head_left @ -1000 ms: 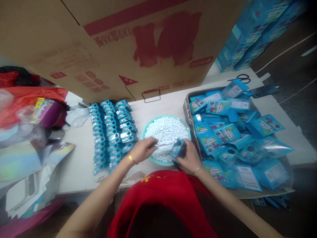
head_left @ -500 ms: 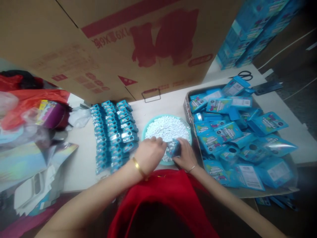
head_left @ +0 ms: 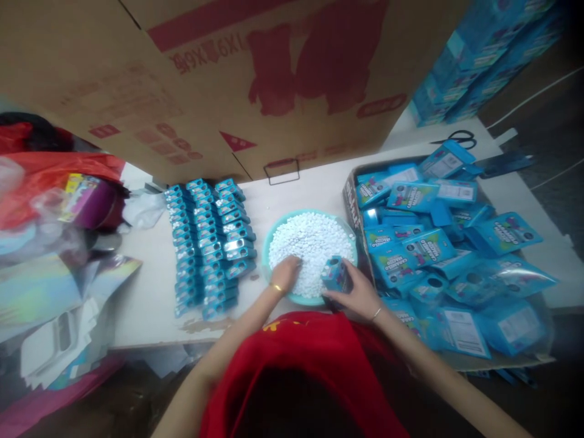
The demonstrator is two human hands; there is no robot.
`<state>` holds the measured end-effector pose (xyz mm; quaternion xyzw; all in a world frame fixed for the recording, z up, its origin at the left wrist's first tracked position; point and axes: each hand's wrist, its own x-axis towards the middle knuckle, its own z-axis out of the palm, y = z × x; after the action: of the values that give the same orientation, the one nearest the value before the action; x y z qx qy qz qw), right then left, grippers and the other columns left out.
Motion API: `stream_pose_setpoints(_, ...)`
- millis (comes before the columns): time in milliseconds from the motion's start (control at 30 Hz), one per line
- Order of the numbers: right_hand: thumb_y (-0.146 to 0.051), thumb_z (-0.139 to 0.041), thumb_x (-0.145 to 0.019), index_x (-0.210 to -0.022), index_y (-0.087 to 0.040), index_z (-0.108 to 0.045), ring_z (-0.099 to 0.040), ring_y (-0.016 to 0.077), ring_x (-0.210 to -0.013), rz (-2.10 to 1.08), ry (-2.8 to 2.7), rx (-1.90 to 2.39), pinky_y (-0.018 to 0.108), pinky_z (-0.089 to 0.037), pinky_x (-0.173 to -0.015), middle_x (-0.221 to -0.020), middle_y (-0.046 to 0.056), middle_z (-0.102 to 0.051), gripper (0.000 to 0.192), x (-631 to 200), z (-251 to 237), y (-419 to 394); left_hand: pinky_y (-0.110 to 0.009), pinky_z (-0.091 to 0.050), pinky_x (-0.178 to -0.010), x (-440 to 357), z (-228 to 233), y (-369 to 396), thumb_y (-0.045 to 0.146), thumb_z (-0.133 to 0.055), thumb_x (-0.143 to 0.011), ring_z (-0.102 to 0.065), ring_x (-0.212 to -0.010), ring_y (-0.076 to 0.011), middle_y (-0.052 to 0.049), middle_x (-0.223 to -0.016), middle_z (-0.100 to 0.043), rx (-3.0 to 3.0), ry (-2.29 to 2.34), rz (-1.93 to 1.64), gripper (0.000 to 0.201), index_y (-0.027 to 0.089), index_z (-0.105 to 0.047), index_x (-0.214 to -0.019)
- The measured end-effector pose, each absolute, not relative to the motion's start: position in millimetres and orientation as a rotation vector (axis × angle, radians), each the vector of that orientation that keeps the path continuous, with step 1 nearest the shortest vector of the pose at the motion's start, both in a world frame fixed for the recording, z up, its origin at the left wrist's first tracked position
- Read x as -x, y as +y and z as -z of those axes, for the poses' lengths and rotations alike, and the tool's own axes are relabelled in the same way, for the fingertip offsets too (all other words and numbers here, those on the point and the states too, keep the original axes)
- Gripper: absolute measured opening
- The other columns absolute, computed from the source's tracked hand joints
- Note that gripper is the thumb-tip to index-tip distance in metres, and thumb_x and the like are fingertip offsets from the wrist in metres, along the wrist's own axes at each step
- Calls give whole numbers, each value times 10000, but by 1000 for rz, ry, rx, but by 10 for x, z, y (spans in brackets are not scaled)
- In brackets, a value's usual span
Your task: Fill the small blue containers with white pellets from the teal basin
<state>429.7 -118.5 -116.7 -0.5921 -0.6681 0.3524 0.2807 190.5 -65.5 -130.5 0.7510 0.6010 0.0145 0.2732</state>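
A turquoise bowl (head_left: 267, 267) full of small white pellets (head_left: 314, 243) stands in front of me at the table's near side. My left hand (head_left: 286, 275) reaches into the left part of the bowl, its fingers down among the pellets and mostly hidden. Over the bowl's right side, my right hand (head_left: 358, 292) grips a small blue box (head_left: 335, 274) between thumb and fingers. Three rows of similar blue boxes (head_left: 210, 243), lying close together, are to the left of the bowl.
A tray (head_left: 351, 201) heaped with blue printed packets (head_left: 415, 252) stands on the right. Behind the bowl rises a big cardboard carton (head_left: 191, 109), with a wire loop (head_left: 281, 171) before it. Scissors (head_left: 460, 140) lie far right. Bags and papers crowd the left.
My left hand has moved away from the blue box, down and left into the pellets. My right hand still holds the box, now a little farther right. The view has shifted slightly.
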Motion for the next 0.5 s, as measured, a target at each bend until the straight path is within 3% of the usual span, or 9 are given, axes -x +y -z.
stream_pose_setpoints(200, -543, -719, -659, -1407, -177, -251, -462, 328, -1256, -1049, -1724, 1573, 510, -419, -1018, -1365, 180, -462, 956, -4298, 1197, -1284, -289, -480, -864, -1872, 1280, -640, 294, -521, -877, -602, -939, -164, -58, -1026, -643, -1907, 1483, -293, 214, 181, -563, -1054)
stream_pose_setpoints(367, -510, -714, -665, -1369, -158, -284, -467, 338, -1228, -819, -1790, 1601, 519, -427, -996, -1311, 191, -474, 897, -4235, 1060, -1274, -291, -478, -829, -1628, 630, -641, 316, -529, -876, -596, -895, -160, -71, -990, -637, -1941, 1299, -435, 220, 167, -565, -1034)
stream_pose_setpoints(500, -400, -689, -691, -1349, -165, -310, -464, 333, -1212, -683, -1853, 1534, 523, -419, -1000, -1286, 171, -480, 795, -4155, 959, -1202, -269, -468, -785, -1642, 48, -583, 292, -511, -886, -597, -848, -148, -56, -954, -640, -2154, 1174, -244, 205, 177, -574, -1044)
